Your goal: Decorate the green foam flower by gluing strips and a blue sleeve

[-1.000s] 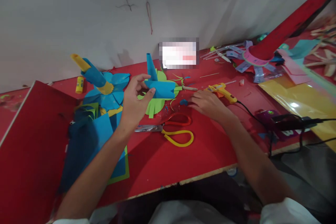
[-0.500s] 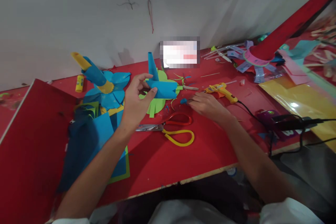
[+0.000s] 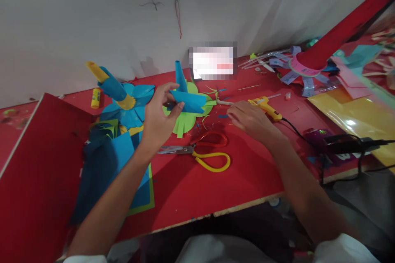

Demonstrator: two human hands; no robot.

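A rolled blue paper tube with a notched end is pinched in my left hand, between thumb and fingers. It is held over a green paper flower shape. From that flower rises a narrow blue paper cone. My right hand is low over the table with its fingers curled together; whatever they hold, if anything, is hidden. Just behind it lies a yellow glue gun, partly covered by the hand. A blue paper scrap rests left of these fingers. Scissors with red and yellow handles lie nearer me.
A blue and yellow paper flower stands at left beside a glue stick. Blue and green sheets lie by a red panel. A blurred screen leans at the wall. The glue gun's black cord runs right.
My right hand has moved slightly right and up, closer to the glue gun. The blue scrap at its fingertips now lies on the table. The blue tube has tilted a little in my left hand.
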